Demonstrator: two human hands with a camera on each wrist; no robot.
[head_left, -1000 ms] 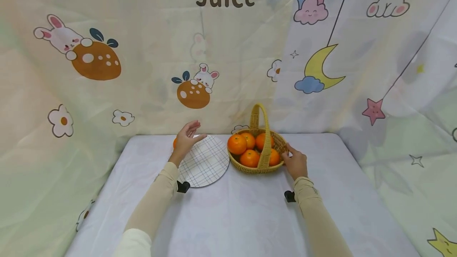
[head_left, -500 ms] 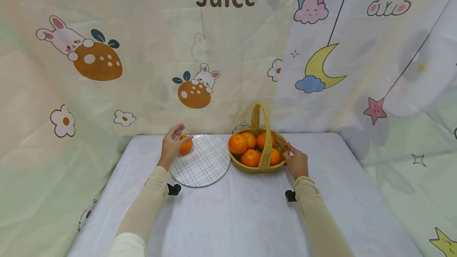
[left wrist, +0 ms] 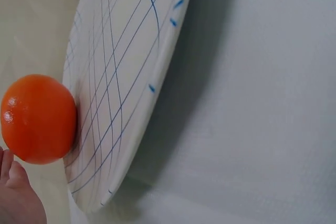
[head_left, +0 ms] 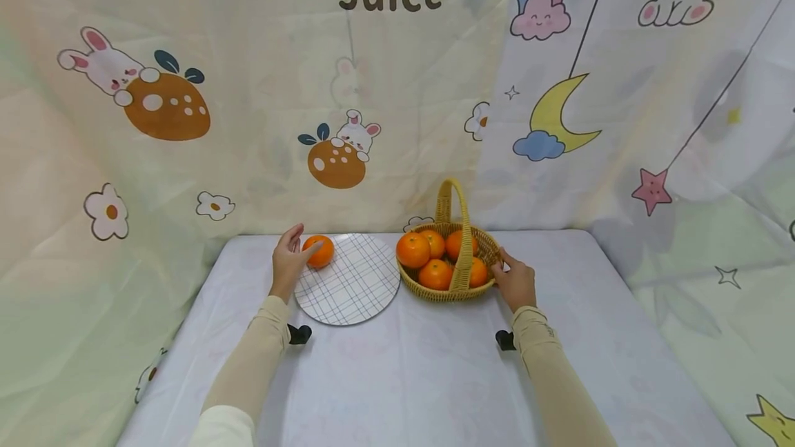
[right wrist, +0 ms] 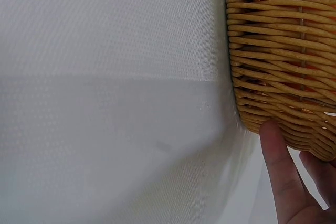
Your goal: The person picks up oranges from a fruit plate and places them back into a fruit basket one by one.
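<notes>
An orange (head_left: 319,252) sits on the round white plate (head_left: 348,288) with a blue line grid, near its far left edge. Beside it on the left is my left hand (head_left: 289,264), fingers loosely extended and the thumb in front of the fruit. In the left wrist view, fingertips (left wrist: 9,169) lie close under the orange (left wrist: 39,119); contact is unclear. A woven wicker basket (head_left: 444,295) with a tall handle stands right of the plate, holding several oranges (head_left: 413,250). My right hand (head_left: 515,281) grips its right end, with a finger (right wrist: 278,153) against the wicker wall.
All stands on a table with a white cloth (head_left: 397,378). A patterned curtain (head_left: 261,157) hangs right behind the table and along both sides. Plate and basket are close together near the back edge.
My left hand has moved left from over the plate to the orange's left side, leaving the fruit in sight on the plate. My right hand and the basket have stayed put.
</notes>
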